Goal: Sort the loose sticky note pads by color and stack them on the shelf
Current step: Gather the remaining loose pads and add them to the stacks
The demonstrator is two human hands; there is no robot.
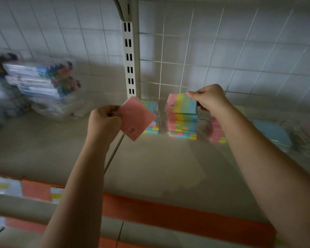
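Note:
My left hand grips a pink sticky note pad by its left corner and holds it tilted above the grey shelf. My right hand pinches the right edge of a striped pad banded pink, yellow, green and blue, on top of a stack of striped pads. Another striped stack stands just behind the pink pad, partly hidden by it. A pink stack sits to the right, largely behind my right forearm.
Blue pads and more blurred packs lie at the far right. Packs of coloured markers are piled at the left. A slotted white upright and a wire grid back the shelf. An orange price strip runs along the front edge.

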